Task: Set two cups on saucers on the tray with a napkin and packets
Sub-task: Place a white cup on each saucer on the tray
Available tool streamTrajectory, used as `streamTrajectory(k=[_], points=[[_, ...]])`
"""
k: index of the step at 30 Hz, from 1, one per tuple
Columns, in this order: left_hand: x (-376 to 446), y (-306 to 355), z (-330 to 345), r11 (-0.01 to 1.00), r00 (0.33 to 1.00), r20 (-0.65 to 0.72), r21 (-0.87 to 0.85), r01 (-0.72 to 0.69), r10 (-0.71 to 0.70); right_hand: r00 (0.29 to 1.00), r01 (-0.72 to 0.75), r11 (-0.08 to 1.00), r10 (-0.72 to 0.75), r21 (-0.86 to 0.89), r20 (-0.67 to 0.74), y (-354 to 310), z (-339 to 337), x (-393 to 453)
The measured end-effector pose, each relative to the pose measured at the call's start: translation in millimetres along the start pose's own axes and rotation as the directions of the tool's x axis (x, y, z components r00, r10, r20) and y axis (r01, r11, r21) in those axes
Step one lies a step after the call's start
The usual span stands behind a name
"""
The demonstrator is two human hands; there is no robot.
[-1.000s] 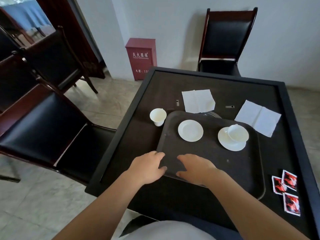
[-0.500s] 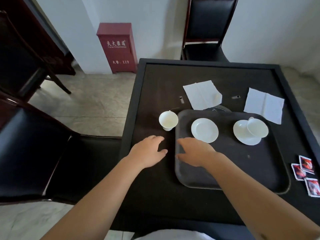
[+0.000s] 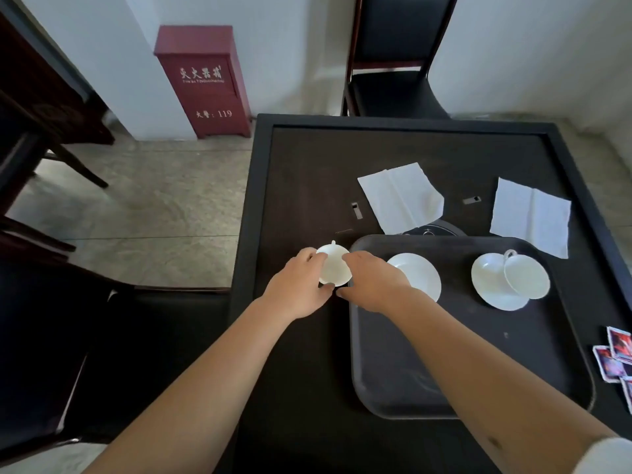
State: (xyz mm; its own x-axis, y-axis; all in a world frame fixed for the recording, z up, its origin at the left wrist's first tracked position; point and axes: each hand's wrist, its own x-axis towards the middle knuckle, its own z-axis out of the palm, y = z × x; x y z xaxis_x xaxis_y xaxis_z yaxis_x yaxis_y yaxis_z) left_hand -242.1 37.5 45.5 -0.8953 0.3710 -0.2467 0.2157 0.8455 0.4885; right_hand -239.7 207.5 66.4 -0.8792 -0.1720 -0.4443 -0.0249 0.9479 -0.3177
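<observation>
A white cup (image 3: 334,265) stands on the dark table just left of the dark tray (image 3: 455,364). My left hand (image 3: 297,289) cups its left side and my right hand (image 3: 372,285) its right side, fingers curled around it. On the tray lies an empty white saucer (image 3: 422,277), partly behind my right hand. Further right a second saucer (image 3: 492,285) carries another white cup (image 3: 526,277), which sits tilted on it. Two white napkins (image 3: 402,196) (image 3: 530,215) lie beyond the tray. Red packets (image 3: 615,357) lie at the right edge.
The square dark table (image 3: 307,159) has a raised rim. A black chair (image 3: 393,56) stands at its far side and another chair (image 3: 68,330) at the left. A red cabinet (image 3: 205,80) stands against the white wall.
Both hands have moved forward from the tray's near-left corner and closed around the cup beside the tray. My view has shifted left and down.
</observation>
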Motion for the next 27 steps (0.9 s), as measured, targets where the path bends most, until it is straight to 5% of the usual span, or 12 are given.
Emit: streamTrajectory(k=[13,27], points=[[47.2,-22.7,8.8,0.999,0.964,0.265,-0.034,0.037,-0.026,0.998,-0.014,0.993,0.006,0.116,0.063,13.1,28.7,54.5],[30.5,-15.9,10.2,0.993,0.992,0.116,-0.099,0.071,-0.059,0.999,0.048,0.932,-0.042,0.36,-0.023,15.4,23.8,38.2]])
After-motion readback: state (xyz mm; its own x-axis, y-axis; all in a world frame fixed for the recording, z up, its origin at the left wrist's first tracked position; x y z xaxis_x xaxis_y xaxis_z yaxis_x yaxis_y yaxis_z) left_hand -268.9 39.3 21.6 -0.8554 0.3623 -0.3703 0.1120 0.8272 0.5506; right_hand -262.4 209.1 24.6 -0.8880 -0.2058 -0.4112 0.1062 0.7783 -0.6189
